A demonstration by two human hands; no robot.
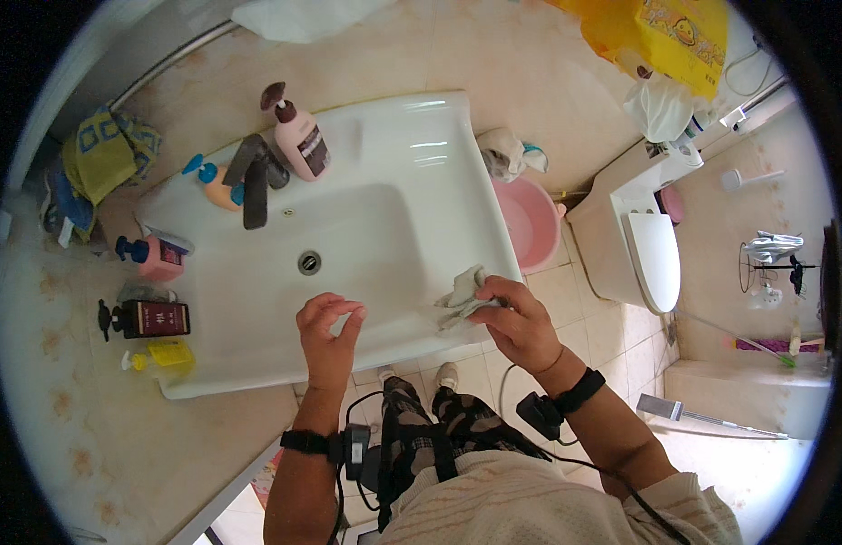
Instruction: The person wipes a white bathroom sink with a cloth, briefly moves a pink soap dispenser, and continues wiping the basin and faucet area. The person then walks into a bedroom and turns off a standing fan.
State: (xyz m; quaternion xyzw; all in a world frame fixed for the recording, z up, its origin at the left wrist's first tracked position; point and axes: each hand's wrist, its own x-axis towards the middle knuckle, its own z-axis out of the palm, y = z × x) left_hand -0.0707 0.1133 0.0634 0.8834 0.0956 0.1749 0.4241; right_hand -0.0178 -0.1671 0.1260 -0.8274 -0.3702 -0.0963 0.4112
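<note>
My right hand (526, 323) pinches a crumpled, greyish-white cloth (467, 289) above the front right rim of a white ceramic washbasin (455, 204). The cloth hangs to the left of the fingertips; I cannot tell whether its lower edge touches the rim. Over the front of the bowl hovers my left hand (329, 334), with nothing visible in it. Its fingers are loosely bent, and the thumb tip is close to the index finger. Behind the hands are the round metal drain (309, 263) and a dark faucet (256, 191).
Pump bottles stand around the basin: a pale pink one (301, 146), an orange one (223, 187), a dark one (155, 319) and a yellow one (170, 355). A pink plastic tub (530, 225) is right of the basin, with a white toilet (625, 225) beyond. Black cables run from both wrists.
</note>
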